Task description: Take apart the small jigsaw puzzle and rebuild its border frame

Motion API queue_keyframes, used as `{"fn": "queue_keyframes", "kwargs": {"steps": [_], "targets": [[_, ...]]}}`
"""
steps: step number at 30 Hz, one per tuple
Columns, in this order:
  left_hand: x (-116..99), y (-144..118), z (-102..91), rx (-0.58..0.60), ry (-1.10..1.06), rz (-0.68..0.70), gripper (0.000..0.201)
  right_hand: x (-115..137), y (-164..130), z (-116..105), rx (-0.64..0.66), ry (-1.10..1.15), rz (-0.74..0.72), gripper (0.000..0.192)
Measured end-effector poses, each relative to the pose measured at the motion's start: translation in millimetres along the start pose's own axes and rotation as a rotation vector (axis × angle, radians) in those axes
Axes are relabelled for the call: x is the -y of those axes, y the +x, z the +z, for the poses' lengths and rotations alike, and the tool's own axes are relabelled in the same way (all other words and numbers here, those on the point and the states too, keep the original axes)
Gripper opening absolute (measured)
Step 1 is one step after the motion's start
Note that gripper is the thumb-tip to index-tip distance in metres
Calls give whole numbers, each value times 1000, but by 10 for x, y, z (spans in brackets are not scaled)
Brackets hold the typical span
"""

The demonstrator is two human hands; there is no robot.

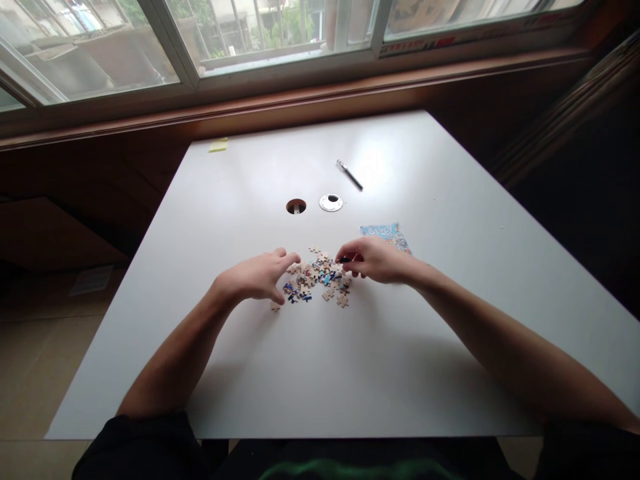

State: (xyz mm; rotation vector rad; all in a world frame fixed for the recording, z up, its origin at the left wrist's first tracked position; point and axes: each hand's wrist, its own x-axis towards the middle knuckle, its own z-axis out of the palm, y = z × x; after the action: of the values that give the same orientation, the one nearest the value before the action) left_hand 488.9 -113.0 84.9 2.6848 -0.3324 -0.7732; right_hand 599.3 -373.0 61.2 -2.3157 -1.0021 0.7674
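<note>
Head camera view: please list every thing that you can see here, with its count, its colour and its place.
table: one, white, under the window
puzzle pieces: a loose heap, too many to count, mixed blue and tan, middle of the table between the hands
printed card: one, mainly light blue, just behind the right hand
pen: one, dark with a silver end, far part of the table
cable hole: one, round, open, beyond the heap
hole cover: one, silver-white, right of the cable hole
sticky note: one, yellow, far left edge of the table
window: grey frame, behind the table
left hand: fingers spread, at the heap's left side
right hand: fingertips pinched at the heap's right side
</note>
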Motion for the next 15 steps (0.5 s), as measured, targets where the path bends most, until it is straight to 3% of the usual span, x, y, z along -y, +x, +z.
{"fn": "queue_keyframes", "kwargs": {"steps": [3,8,13,15], "targets": [[-5,-20,27,35,40,-61,76,-31,-25,-41,-16,-150,30,22],[-119,9,84,63,119,-108,53,-13,-84,-37,5,-258,6,17],[-160,52,50,-33,104,28,30,84,-136,38,100,-134,-135,27],[-121,73,46,-125,116,75,40,88,-154,24,90,-79,-132,30]]}}
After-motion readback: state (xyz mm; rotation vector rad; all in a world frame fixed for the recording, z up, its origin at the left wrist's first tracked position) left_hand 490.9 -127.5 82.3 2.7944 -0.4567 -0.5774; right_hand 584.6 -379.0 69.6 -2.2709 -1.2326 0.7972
